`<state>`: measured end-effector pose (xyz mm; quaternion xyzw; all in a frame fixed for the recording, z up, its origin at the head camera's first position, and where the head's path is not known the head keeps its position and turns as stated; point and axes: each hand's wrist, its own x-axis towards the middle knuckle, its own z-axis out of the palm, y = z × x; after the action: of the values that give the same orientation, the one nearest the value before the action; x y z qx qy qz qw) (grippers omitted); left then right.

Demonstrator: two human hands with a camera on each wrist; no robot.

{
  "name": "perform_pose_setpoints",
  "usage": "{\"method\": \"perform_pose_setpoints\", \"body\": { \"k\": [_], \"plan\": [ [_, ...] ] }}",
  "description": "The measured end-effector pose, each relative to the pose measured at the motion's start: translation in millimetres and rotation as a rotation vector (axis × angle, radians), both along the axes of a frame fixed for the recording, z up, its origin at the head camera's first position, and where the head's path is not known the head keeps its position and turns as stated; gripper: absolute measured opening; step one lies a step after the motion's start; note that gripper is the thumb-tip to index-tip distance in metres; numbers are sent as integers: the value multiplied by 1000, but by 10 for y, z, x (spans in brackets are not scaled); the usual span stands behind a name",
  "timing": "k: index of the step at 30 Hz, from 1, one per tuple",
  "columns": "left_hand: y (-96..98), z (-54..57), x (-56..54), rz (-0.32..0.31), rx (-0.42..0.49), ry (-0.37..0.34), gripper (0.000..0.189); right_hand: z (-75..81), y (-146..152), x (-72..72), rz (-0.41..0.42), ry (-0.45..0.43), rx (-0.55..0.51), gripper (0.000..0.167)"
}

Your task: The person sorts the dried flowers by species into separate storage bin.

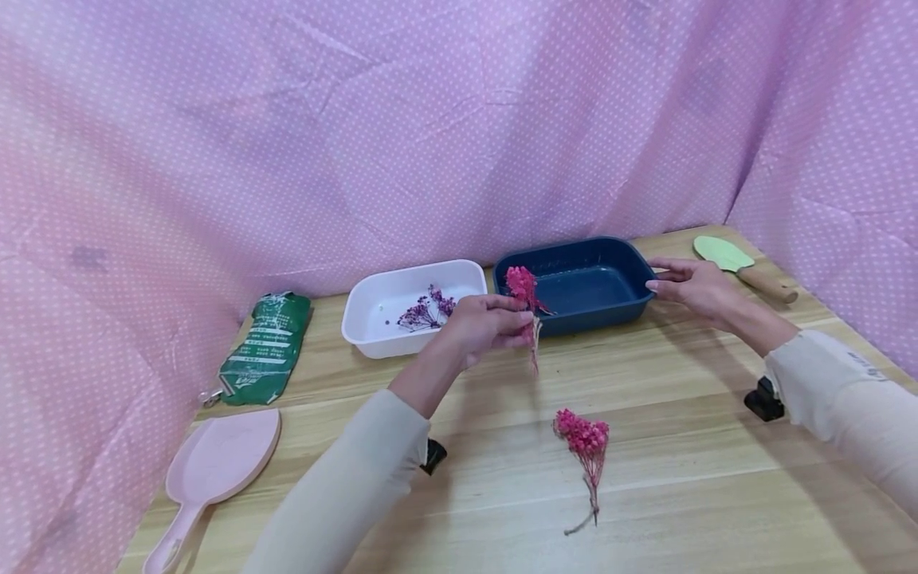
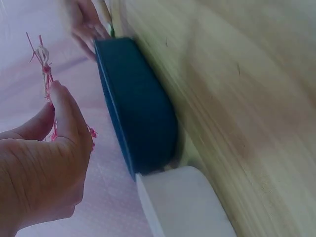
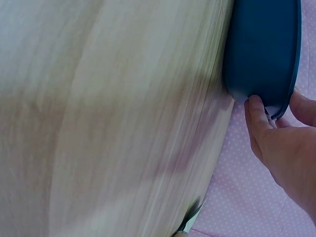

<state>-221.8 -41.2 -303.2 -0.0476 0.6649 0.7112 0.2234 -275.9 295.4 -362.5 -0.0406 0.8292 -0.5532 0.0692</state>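
My left hand pinches a small bunch of pink dried flowers, its blossoms up and tied stems hanging down. It is held at the near left corner of a dark blue tub; the left wrist view shows the stems between thumb and fingers. My right hand grips the tub's right end, with fingertips on the outer wall and the thumb at the rim. Left of it stands a white tub holding purple dried flowers. A second pink dried flower bunch lies on the table nearer me.
A green printed packet and a pink dustpan-shaped scoop lie on the left of the wooden table. At the right back is a light green trowel with a wooden handle. A pink dotted cloth hangs behind.
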Motion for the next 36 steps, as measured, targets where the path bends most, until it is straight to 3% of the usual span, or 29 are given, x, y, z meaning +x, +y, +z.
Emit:
{"method": "perform_pose_setpoints", "body": {
  "k": [6, 15, 18, 24, 28, 36],
  "plan": [
    [73, -96, -242, 127, 60, -26, 31, -11, 4, -10, 0, 6, -26, 64],
    [223, -154, -475, 223, 117, -5, 39, -15, -10, -8, -4, 0, -12, 62],
    [248, -145, -543, 213, 139, -16, 37, -2, -8, -5, -11, -6, -18, 62],
    [235, -133, -618, 117, 227, -77, 49, 0, -19, -12, -23, -13, 2, 61],
    [200, -148, -604, 85, 235, -118, 58, 9, -26, -8, -28, -8, 3, 61],
    [56, -173, -483, 34, 204, -85, 55, 20, -20, 6, -26, -17, 8, 61]
  ]
}}
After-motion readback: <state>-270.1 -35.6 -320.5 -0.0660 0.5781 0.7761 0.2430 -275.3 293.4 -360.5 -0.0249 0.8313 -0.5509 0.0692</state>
